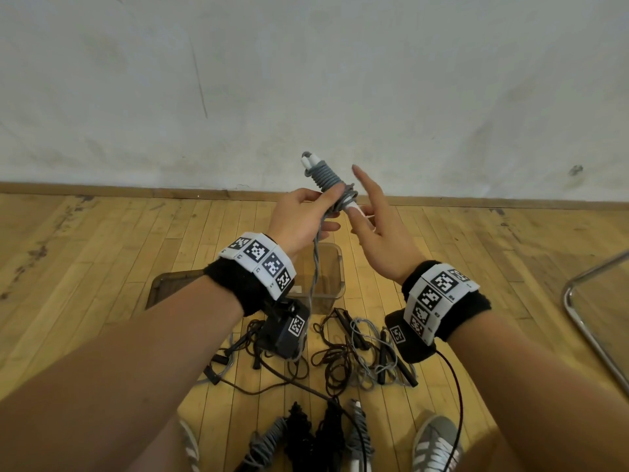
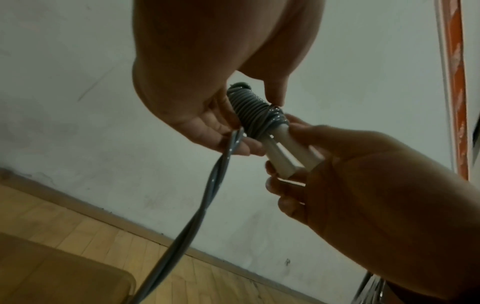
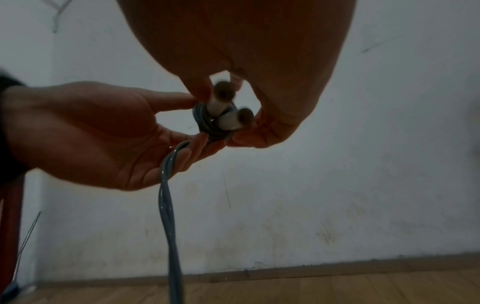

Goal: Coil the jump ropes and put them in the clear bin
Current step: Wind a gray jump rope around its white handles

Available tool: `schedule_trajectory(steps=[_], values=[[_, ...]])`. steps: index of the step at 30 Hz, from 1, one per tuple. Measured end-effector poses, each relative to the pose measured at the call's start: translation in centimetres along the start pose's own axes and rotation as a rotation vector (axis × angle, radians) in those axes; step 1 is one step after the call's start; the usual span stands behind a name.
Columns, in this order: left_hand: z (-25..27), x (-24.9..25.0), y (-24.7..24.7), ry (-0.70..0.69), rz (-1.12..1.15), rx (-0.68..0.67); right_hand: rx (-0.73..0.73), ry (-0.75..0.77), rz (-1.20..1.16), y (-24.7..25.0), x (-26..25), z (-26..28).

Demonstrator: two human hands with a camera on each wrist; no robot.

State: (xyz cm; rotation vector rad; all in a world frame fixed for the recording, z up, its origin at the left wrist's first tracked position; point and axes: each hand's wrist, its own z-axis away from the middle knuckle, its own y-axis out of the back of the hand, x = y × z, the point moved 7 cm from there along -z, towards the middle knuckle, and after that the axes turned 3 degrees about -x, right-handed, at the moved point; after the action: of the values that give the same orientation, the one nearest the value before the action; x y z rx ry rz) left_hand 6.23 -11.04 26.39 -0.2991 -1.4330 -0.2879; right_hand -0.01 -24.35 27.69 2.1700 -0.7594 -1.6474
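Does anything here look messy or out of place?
Yes. Several black and grey jump ropes lie in a tangled heap on the wooden floor beside the clear bin, not in it. The grey rope in both hands is only partly wound, its tail dangling.

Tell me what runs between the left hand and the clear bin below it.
In the head view, the unwound gray rope hangs from the left hand down into the clear bin; nothing else shows there.

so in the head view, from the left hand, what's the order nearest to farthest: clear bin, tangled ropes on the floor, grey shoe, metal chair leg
1. Clear bin: just below the left hand.
2. Tangled ropes: on the floor, nearer the person than the bin.
3. Grey shoe: bottom right, by the person's feet.
4. Metal chair leg: far right edge.
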Motion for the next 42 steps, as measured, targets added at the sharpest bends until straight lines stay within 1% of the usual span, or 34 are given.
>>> schedule_trajectory(steps=[3, 6, 10, 12, 14, 16, 17, 21, 25, 28, 32, 36, 39, 42], values=[[0.0, 0.2, -0.5, 0.015, 0.061, -0.063, 0.045, -0.148, -0.140, 0.7, 1.1, -0.1], [0.1, 0.3, -1.0, 0.000, 0.092, -0.104, -0.002, -0.224, -0.198, 0.8, 1.6, -0.1], [0.2, 0.8, -1.1, -0.053, 0.026, -0.141, 0.008, -0.172, -0.182, 1.5, 1.3, 0.1], [0.0, 0.7, -1.1, -0.043, -0.047, -0.164, 0.014, -0.160, -0.166, 1.8, 1.2, 0.1], [-0.4, 0.2, -1.0, 0.000, -0.094, -0.174, 0.003, -0.150, -0.132, 1.8, 1.0, 0.2], [-0.6, -0.2, -0.7, 0.041, -0.086, -0.165, 0.005, -0.142, -0.124, 1.7, 0.8, 0.2], [-0.7, -0.2, -0.6, 0.040, -0.079, -0.153, 0.019, -0.140, -0.130, 1.9, 0.8, 0.2], [-0.8, 0.2, -0.3, -0.024, -0.070, -0.102, 0.072, -0.111, -0.120, 2.4, 0.8, 0.1], [-1.0, 0.1, 0.3, -0.046, -0.032, -0.030, 0.087, -0.077, -0.046, 2.5, 0.6, 0.3], [-0.9, 0.0, 0.6, -0.053, 0.002, 0.010, 0.090, -0.093, -0.004, 2.4, 0.5, 0.3], [-0.8, -0.2, 0.3, -0.056, 0.002, 0.003, 0.092, -0.116, 0.109, 2.3, 0.4, 0.3], [-0.5, -0.1, -0.3, -0.034, 0.039, -0.030, 0.150, -0.083, 0.183, 2.4, 0.0, 0.4], [-0.4, -0.2, -0.4, -0.005, 0.054, -0.026, 0.163, -0.048, 0.156, 2.3, -0.3, 0.5], [-0.3, -0.2, -0.5, -0.007, 0.022, -0.019, 0.119, -0.016, 0.142, 2.0, -0.9, 0.5]])
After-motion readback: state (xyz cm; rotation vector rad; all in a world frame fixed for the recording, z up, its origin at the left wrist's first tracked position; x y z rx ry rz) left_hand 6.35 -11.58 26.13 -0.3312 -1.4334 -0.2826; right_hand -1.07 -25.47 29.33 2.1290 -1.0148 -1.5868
